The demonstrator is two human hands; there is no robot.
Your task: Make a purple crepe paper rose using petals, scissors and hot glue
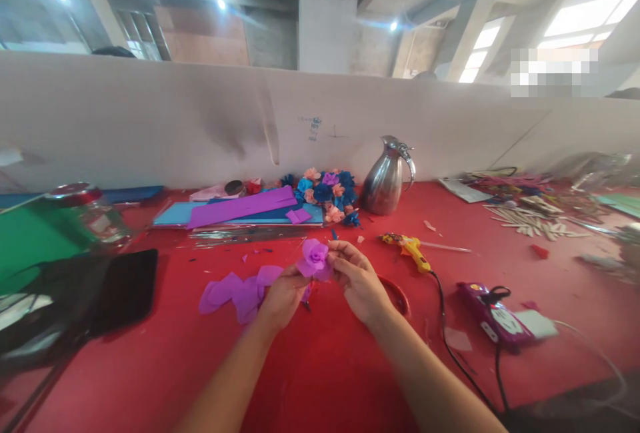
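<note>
Between my two hands is a purple paper flower point(315, 256), raised over the red table with its rolled centre facing me. My left hand point(286, 294) is closed on its base from the left. From the right, the fingers of my right hand point(357, 280) pinch the edge of an outer petal. Cut purple paper petals point(235, 293) lie loose beside my left hand. Behind the flower, a purple paper strip point(245, 208) rests on blue sheets. A pile of finished blue, peach and purple paper flowers point(333, 190) sits further back.
A yellow glue gun point(413, 250) lies to the right, its cord running toward me past a purple power strip point(495, 316). A steel jug point(385, 176) stands by the white partition point(200, 120). At left are a glass jar point(97, 216) and a black phone-like slab point(125, 290); wooden sticks point(525, 220) lie far right.
</note>
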